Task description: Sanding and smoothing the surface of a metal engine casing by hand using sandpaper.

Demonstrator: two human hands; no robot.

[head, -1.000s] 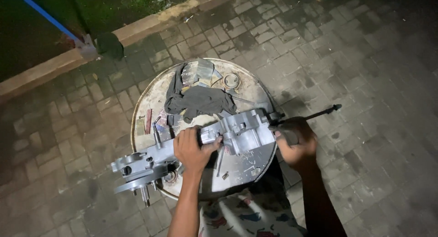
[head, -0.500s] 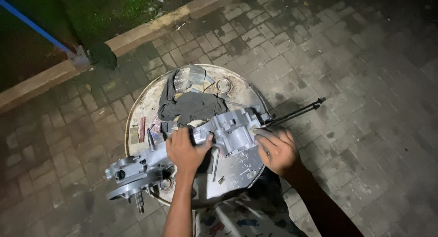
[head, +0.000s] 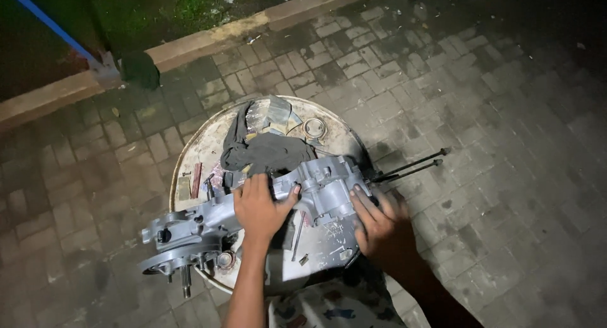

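Observation:
A grey metal engine casing [head: 202, 227] lies across a round drum top [head: 202, 152], its left end hanging past the rim. My left hand [head: 259, 208] rests flat on the middle of the casing, fingers spread. My right hand [head: 376, 222] presses against the casing's right end, fingers on the metal. Two thin black studs [head: 411, 165] stick out to the right from that end. A dark rag [head: 265, 150] lies on the drum behind the casing.
A clear plastic bag [head: 269, 113] and a ring-shaped part [head: 314, 128] sit at the drum's far side, small tools [head: 196, 179] at its left. Brick paving [head: 493, 113] surrounds the drum. A concrete kerb [head: 190, 47] and blue pole [head: 50, 26] lie beyond.
My right hand let go of the right end's grip and now lies open against the casing. The casing shifted slightly left and the view moved closer.

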